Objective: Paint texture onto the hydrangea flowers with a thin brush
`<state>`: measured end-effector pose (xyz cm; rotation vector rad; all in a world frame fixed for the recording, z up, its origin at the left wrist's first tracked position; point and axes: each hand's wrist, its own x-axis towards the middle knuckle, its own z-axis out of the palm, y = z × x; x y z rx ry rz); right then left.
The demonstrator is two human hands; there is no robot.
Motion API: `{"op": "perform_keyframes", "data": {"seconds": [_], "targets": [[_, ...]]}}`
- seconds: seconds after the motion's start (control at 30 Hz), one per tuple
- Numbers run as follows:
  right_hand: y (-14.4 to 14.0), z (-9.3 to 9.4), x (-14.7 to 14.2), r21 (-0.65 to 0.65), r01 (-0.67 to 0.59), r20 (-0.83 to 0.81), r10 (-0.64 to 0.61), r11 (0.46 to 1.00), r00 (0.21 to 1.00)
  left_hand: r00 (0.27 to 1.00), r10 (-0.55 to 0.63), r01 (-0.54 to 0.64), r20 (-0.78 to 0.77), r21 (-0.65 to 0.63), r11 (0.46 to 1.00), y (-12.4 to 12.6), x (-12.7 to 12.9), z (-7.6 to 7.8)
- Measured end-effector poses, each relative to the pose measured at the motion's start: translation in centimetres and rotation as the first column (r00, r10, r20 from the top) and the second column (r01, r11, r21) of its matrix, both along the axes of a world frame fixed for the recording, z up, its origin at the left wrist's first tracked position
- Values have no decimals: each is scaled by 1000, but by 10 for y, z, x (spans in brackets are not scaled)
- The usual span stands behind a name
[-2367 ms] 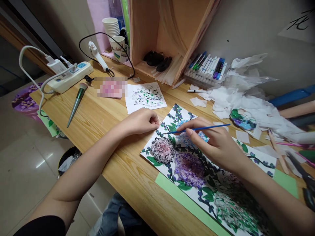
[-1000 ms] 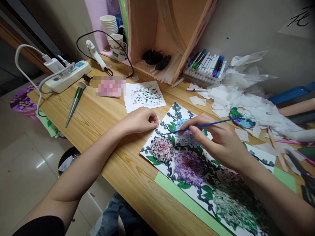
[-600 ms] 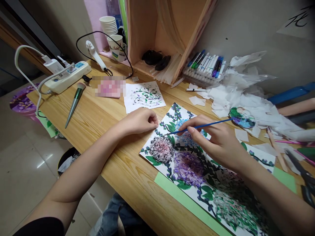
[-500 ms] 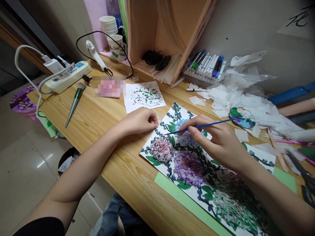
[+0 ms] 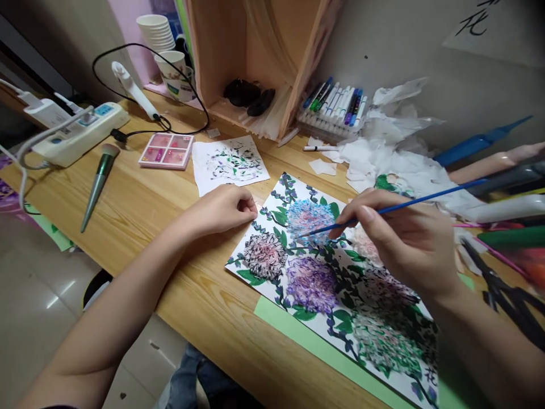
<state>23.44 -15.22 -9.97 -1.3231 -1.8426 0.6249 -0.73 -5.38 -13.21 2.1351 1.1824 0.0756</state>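
We have the blue paintbrush (image 5: 426,198) slanting over the flower painting (image 5: 317,324), its tip at the lower part of the blue flower (image 5: 310,216); we cannot tell whether it touches. The fingers of our right hand (image 5: 395,244) are clamped on the brush. Our left hand (image 5: 225,207) lies just beside the painting's edge, its fingers curled together.

The painting lies on the table (image 5: 204,318), partly over a green sheet (image 5: 264,313). Beyond our left hand we see a daubed white paper (image 5: 230,162), then a pink compartment case (image 5: 166,150) and a thick brush (image 5: 100,184) near the power strip (image 5: 80,136). At the back sits a box of markers (image 5: 334,108); past our right wrist lie black scissors (image 5: 504,289).
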Motion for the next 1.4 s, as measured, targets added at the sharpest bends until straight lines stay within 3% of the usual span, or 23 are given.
{"op": "perform_keyframes", "data": {"seconds": [0.13,0.27,0.6,0.97,1.4], "targets": [[-9,-10,10,6,-71,125,69,997,990,1000,9,-9,-17,0,1000,1,1,0],[-15,-14,15,-14,-63,173,64,998,983,1000,7,-7,-26,-10,1000,2,1,-1],[-18,-14,12,-15,-83,147,84,996,986,999,18,-18,-41,-11,1000,1,3,1],[-14,-16,10,149,-141,206,109,979,972,999,4,-6,-47,-25,1000,1,4,3],[-15,-13,12,155,-182,174,155,971,973,998,20,-21,-67,-15,1000,1,6,4]]}}
